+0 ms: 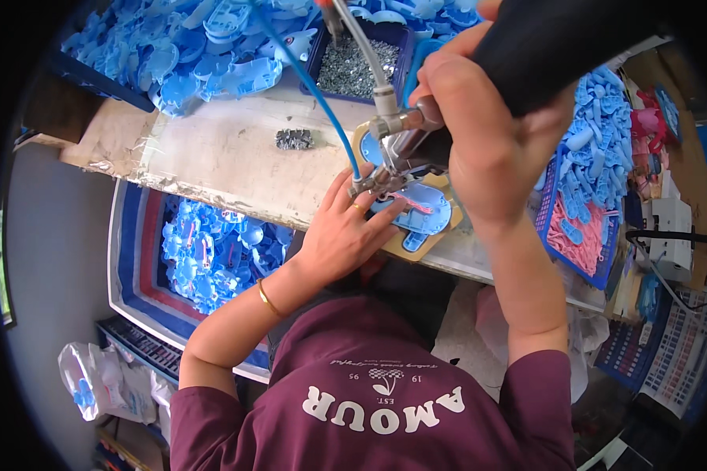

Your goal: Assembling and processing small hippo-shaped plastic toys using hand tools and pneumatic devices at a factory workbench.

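Workbench (212,149) was a pale, scuffed board w/ worn front edge. On it: heap of blue plastic shells (188,47) at far left, dark blue tray of small metal screws (357,67) behind centre, a small loose cluster of screws (294,139) mid-board. Near front edge sat a tan jig (420,243) w/ a blue shell part (424,210) on it. At right, blue crate (581,235) w/ pink & blue pieces, prob. resting on bench end.

Right hand (495,149) grips pneumatic screwdriver (416,133) over blue plastic shell (428,210) (left hand (342,235) steadies it).
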Motion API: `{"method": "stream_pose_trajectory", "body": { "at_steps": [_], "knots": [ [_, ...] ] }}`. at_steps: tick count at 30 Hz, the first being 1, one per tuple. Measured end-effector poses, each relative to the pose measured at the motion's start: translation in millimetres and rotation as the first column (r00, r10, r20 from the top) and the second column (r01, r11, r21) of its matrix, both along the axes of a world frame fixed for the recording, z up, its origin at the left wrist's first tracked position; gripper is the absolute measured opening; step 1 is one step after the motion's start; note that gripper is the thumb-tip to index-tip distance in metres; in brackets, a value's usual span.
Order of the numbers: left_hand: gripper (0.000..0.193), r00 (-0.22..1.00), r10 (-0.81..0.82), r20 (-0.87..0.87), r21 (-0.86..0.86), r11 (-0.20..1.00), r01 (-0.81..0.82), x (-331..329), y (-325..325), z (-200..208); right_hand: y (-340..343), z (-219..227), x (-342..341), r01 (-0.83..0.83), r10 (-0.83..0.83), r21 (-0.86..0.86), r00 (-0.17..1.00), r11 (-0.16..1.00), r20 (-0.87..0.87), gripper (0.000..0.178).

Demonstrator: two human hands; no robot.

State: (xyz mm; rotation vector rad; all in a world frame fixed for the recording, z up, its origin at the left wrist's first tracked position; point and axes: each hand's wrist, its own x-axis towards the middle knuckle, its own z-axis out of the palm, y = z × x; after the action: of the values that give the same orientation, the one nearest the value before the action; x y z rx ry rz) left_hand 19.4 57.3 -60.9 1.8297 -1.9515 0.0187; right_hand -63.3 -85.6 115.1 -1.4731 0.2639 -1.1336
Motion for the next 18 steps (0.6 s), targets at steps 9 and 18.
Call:
{"method": "stream_pose_trajectory", "body": {
  "at_steps": [9,18],
  "knots": [
    [0.023,0.991,-0.095,-0.095,-0.099,0.991,0.086,8.2,-2.6,11.4,-85.7,59.9,-12.5,-0.149,0.180,-0.162,0.965,0.975,0.193,0.042],
    [0.012,0.906,-0.106,-0.409,0.253,0.941,0.224,78.5,56.9,128.9,-180.2,13.2,-89.2,0.206,-0.410,-0.503,0.847,0.839,-0.337,0.034]
  ]
}}
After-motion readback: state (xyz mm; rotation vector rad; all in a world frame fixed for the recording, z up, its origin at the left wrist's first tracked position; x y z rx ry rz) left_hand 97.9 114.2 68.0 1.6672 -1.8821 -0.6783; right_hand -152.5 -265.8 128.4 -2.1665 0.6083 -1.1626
